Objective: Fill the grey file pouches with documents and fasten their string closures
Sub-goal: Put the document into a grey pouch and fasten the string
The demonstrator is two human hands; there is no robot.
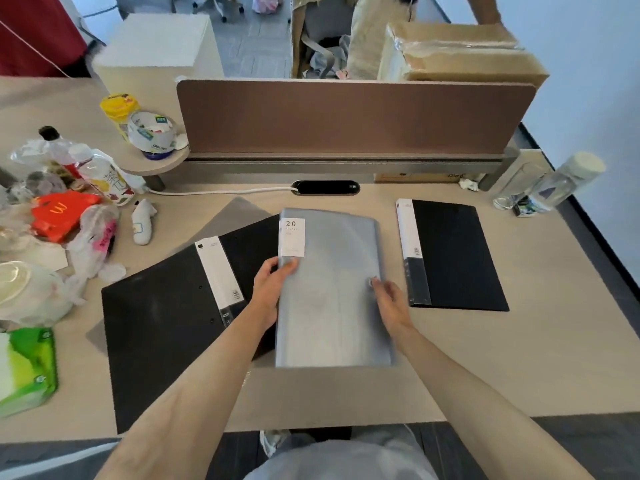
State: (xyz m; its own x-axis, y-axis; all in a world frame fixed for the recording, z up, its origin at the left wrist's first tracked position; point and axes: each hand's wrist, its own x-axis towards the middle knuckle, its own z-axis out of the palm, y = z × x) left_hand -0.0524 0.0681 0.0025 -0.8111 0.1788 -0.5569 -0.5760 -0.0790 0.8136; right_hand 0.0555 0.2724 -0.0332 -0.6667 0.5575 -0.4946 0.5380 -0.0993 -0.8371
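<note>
A grey file pouch (332, 306) lies flat in the middle of the desk, with a white "20" label at its top left corner. My left hand (272, 292) grips its left edge, thumb on top just under the label. My right hand (389, 301) rests on its right edge, fingertips at a small round button of the closure (374, 282). No string shows clearly. A second grey sheet or pouch (239, 213) pokes out from under the black folders behind.
An open black folder (162, 327) lies to the left, partly under the pouch. A shut black folder (450, 254) lies to the right. Bags, bottles and a green tissue pack (27, 368) crowd the left side. Two clear bottles (554, 185) stand far right. A brown divider (346, 116) closes the back.
</note>
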